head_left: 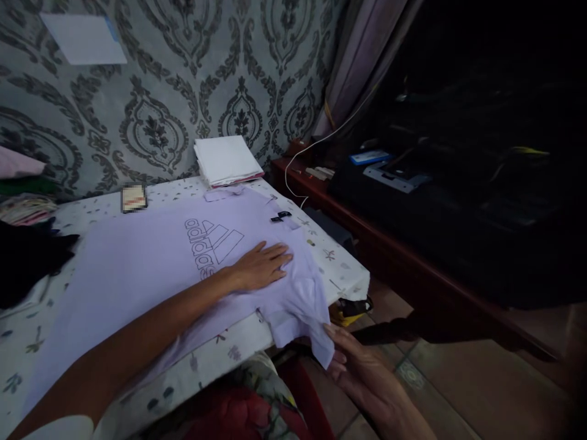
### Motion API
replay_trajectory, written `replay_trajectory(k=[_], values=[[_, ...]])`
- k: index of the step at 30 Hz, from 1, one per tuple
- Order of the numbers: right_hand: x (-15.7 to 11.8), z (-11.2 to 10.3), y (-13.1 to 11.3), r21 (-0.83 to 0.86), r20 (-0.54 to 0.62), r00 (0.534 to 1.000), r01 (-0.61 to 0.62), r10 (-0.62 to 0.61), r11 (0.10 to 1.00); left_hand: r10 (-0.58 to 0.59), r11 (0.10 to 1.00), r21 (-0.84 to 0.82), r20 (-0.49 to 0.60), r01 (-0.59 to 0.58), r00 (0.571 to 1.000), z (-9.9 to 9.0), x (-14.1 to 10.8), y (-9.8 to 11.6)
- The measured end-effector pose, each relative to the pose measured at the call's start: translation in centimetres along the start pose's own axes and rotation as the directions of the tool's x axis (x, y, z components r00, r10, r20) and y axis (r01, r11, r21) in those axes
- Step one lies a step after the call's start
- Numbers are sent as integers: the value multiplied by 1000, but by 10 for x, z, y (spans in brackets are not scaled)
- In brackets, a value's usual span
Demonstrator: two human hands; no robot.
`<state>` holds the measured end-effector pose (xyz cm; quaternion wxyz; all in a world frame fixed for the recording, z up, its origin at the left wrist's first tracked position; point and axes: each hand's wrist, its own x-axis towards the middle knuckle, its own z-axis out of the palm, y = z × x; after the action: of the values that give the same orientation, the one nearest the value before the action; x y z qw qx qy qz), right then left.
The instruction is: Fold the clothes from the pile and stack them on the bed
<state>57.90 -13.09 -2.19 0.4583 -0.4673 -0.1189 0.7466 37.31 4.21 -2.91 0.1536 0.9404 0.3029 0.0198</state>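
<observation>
Pale lilac cloth, spread over a desk with a patterned cover. Far left, dark fabric lies bunched beside the work. Then the shirt itself, lying broadly flat, outlined lettering face up, its neck labels towards the right. Wrinkles gather at the sleeve, which hangs past the near edge; my judgement is that the creases want drawing out there, with an even, gentle pull along the hem while the body of the cloth is kept weighted. Tugging hard would likely drag the whole garment askew.

Left arm reaches across from the lower left, elbow low. Left hand: palm down, fingers loosely spread, grip released, simply pressing. Right hand, beyond the edge: grip pinching the sleeve's end, fingers pointing back towards the desk, wrist low.
</observation>
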Motion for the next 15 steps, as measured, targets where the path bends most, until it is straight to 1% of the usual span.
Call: replay_trajectory(k=[2, 4, 6, 8, 10, 12, 13, 14, 15], values=[[-1, 6, 1, -17, 29, 1000, -2, 2, 1000, 18, 1000, 1, -1, -18, 1000, 3, 0, 5], [-3, 12, 0, -41, 77, 996, 42, -39, 998, 18, 1000, -4, 0, -18, 1000, 3, -2, 8], [-5, 15, -3, -21, 102, 990, 100, -97, 995, 20, 1000, -13, -3, -20, 1000, 1, -3, 8], [-5, 12, -4, 28, 102, 986, 128, -130, 991, 22, 999, -26, -12, -23, 1000, 0, -2, 9], [-1, 3, -1, 82, 90, 982, 159, -166, 984, 18, 999, -39, -16, -18, 1000, -1, 0, 10], [5, -14, 3, 72, 76, 977, 196, -201, 978, 4, 999, -52, -16, -5, 1000, -1, 0, 13], [8, -25, 5, 16, 62, 975, 213, -214, 977, -2, 998, -59, -16, 1, 1000, -1, 0, 15], [10, -36, 4, -77, 47, 970, 240, -237, 968, -3, 998, -67, -15, 2, 1000, -1, -1, 17], [13, -47, 0, -214, 23, 965, 261, -262, 941, -1, 997, -75, -18, 0, 1000, 0, -3, 21]])
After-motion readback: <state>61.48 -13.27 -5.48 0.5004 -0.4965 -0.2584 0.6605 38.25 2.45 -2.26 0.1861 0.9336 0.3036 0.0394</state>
